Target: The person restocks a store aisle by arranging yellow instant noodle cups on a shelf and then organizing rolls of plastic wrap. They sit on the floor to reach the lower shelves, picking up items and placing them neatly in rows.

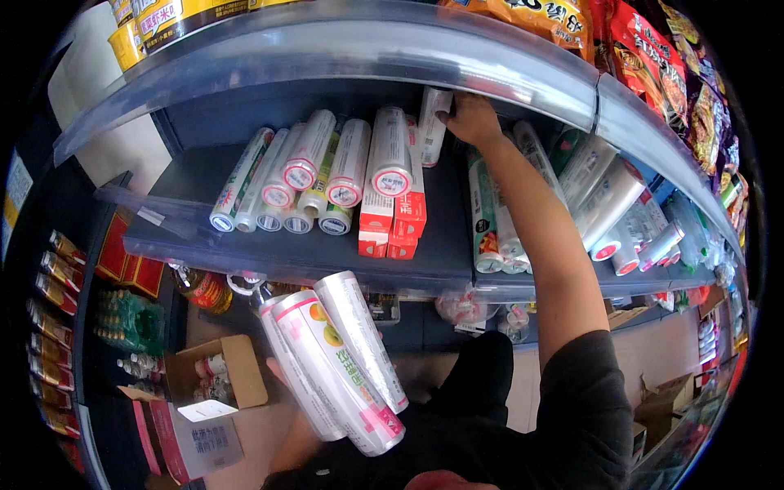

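Observation:
My left hand (278, 373) cradles several plastic-wrapped rolls against my body, mostly hidden beneath them. Among them are a white roll with pink ends and a fruit picture (343, 367) and a shinier silvery-white roll (361, 337). My right hand (474, 119) reaches deep into the shelf, its thumb against the side of a white wrapped roll (433, 131). The shelf lip above partly hides its fingers. Just left of that roll, red-and-white boxes (404, 223) are stacked with another wrapped roll (392, 153) on top. More wrapped rolls (300, 159) lie piled farther left.
A clear price rail (343, 52) overhangs the shelf (444, 245). Right of my forearm lie more rolls (603, 202). Snack packets (649, 55) fill the shelf above. Below left are an opened cardboard box (245, 370) with bottles, a pink carton (168, 438) and wrapped green bottles (128, 321).

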A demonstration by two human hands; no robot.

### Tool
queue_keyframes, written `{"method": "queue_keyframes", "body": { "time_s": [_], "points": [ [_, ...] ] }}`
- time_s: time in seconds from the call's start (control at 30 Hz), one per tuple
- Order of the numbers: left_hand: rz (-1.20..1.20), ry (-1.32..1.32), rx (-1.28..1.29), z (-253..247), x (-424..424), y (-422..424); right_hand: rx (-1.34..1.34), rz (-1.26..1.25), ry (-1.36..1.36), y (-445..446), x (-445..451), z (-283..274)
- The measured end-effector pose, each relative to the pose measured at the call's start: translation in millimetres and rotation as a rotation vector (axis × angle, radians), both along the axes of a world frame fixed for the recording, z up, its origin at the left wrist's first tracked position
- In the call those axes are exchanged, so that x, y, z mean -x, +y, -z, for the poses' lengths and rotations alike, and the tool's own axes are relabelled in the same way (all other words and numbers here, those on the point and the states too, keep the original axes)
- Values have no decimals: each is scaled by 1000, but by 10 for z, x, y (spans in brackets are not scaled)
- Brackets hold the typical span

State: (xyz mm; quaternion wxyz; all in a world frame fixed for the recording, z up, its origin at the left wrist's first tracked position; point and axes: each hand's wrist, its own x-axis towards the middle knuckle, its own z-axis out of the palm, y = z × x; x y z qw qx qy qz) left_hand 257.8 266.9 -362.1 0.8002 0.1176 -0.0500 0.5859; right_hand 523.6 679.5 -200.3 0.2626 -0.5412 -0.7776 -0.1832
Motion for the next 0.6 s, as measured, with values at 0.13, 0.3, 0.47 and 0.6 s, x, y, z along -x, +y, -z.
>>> {"method": "queue_keyframes", "body": {
  "time_s": [0.13,0.3,0.47,0.6],
  "points": [
    [-11,-59,35,-49,-8,23,-130,-84,-23,-103,101,-58],
    [-3,-108,11,-36,59,66,7,48,-58,-319,81,-24],
    [-76,-130,-44,36,15,171,336,143,-214,-961,44,-269],
    [-245,-33,93,86,119,36,99,92,43,-1984,9,-460]
  ]
}}
